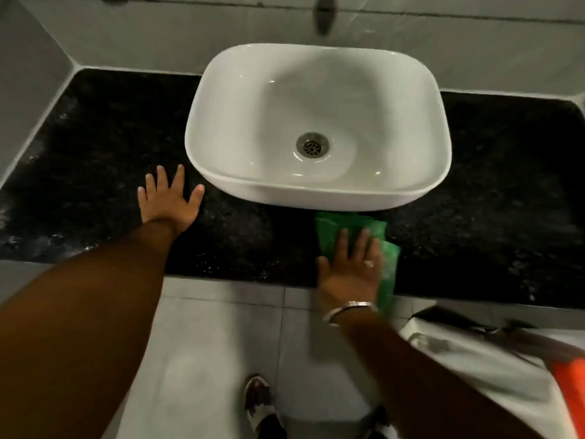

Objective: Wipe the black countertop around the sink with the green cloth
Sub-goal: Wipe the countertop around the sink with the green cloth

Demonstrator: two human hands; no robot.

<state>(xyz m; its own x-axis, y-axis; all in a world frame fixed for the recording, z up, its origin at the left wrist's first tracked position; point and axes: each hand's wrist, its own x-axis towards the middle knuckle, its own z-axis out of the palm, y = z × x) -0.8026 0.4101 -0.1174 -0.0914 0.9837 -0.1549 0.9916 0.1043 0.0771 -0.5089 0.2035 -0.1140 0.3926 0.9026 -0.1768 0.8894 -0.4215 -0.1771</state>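
The black speckled countertop (101,147) runs left and right of a white vessel sink (316,191) that stands on it. A green cloth (329,229) lies flat on the counter's front strip, just below the sink's front edge and partly over the counter's lip. My right hand (351,270) presses flat on the cloth with fingers spread; it wears a ring and a metal bangle. My left hand (171,201) rests palm down on the bare counter left of the sink, fingers apart, holding nothing.
Grey tiled walls enclose the counter at the back and both sides. A dark tap spout (324,14) hangs above the sink. Grey floor tiles (221,327) lie below, with my shoe (259,403). A white fixture (474,359) and something orange (569,381) sit at the lower right.
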